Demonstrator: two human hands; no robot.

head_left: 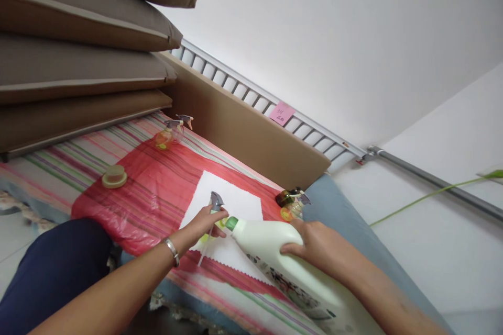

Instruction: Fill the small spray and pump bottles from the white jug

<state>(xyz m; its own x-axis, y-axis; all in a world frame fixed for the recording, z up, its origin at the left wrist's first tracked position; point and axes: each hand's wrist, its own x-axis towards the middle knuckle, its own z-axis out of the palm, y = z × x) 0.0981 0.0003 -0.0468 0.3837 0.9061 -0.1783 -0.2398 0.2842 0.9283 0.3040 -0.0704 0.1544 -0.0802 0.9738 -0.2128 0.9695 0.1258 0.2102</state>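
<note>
My right hand (320, 243) is wrapped round a large pale jug (271, 235), tilted so that its green neck (231, 223) points left. My left hand (204, 225) is closed on a spray head (216, 200) with a grey trigger, and a thin clear tube (201, 256) hangs below it. The jug's mouth is right beside my left fingers. Under that hand, partly hidden, something clear with a yellow-green tint (206, 238) shows above a white scalloped sheet (247, 251). I cannot tell whether liquid is flowing.
Spray bottles stand at the back left (164, 138) and to the right (293, 211). A round pale lid-like piece (115, 175) lies on the red plastic sheet (137, 209). Stacked cushions (86, 68) rise at left; a tan board (243, 125) and white railing run behind.
</note>
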